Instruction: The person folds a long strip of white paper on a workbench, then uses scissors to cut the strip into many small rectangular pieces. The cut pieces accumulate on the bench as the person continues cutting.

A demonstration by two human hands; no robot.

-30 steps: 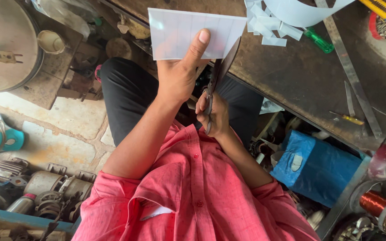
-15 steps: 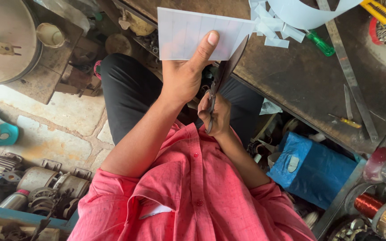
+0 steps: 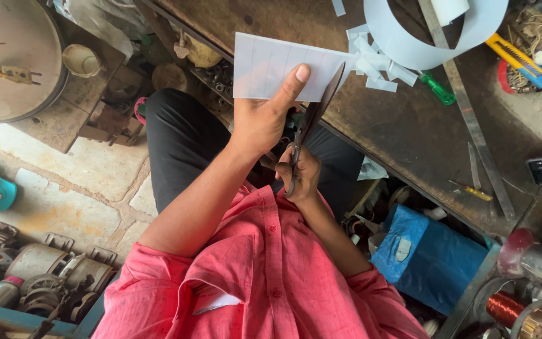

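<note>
My left hand (image 3: 261,122) holds a pale, lined sheet of paper (image 3: 265,66) above my lap, thumb pressed on its face. My right hand (image 3: 302,179) grips the handles of dark metal scissors (image 3: 315,116). The blades point up along the sheet's right edge and look nearly closed. Cut paper strips (image 3: 371,59) lie just right of the sheet on the dark workbench (image 3: 396,132). My black trousers and pink shirt fill the lower middle.
On the bench lie a curved white band (image 3: 409,50), a green-handled screwdriver (image 3: 437,89), a yellow-and-blue utility knife (image 3: 520,59) and a long metal ruler (image 3: 472,125). A blue bag (image 3: 434,257) and a copper wire coil (image 3: 503,307) sit lower right. Motor parts (image 3: 39,276) lie lower left.
The sheet and both hands have kept their grip. My left thumb has slid a little higher on the sheet, and the scissors stay at its right edge.
</note>
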